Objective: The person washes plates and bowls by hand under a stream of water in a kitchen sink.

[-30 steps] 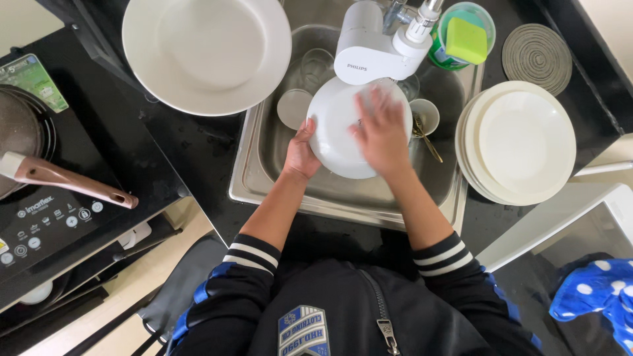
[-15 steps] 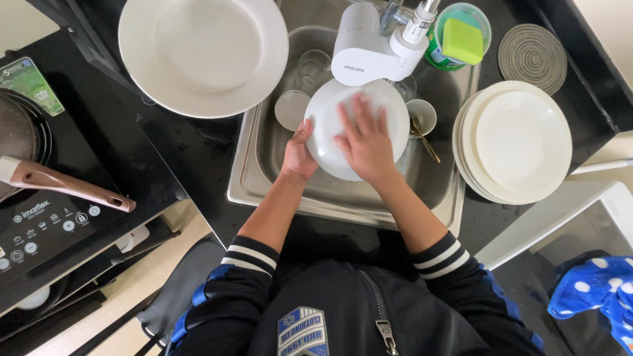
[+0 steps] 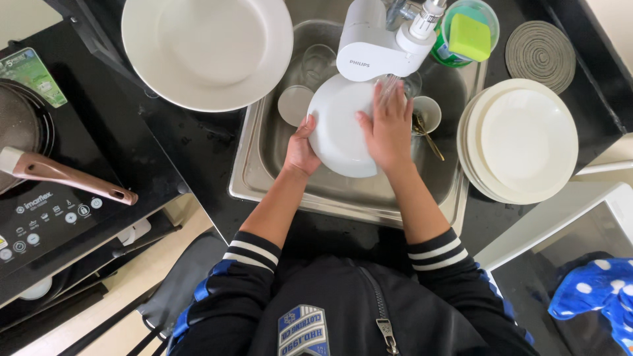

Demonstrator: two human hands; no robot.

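Over the sink [image 3: 254, 168], nearest the body, both forearms reached in from striped sleeve cuffs [image 3: 250, 249]. Left hand [image 3: 300, 150] was closed on the left edge of a white plate [image 3: 336, 128], thumb on the rim, grip firm around it. Right hand [image 3: 389, 125] lay flat and open-fingered on the plate's face, pressing rather than grasping; fingertips were under a thin stream of water [image 3: 389, 82]. The plate was held tilted above the middle of the sink. Just beyond it in the sink: a small round dish [image 3: 293, 104] to the left, a clear glass [image 3: 320, 62] behind that, a cup [image 3: 428, 112] and a gold-coloured utensil [image 3: 428, 138] to the right. A white faucet filter unit [image 3: 372, 43] overhung the sink's far end. Left of the sink on the counter [image 3: 198, 142], one large white plate [image 3: 208, 49]; right of it, a stack of cream plates [image 3: 521, 138]. Far right of the faucet, a green sponge [image 3: 469, 36] in a tub, and a round woven trivet [image 3: 541, 53].
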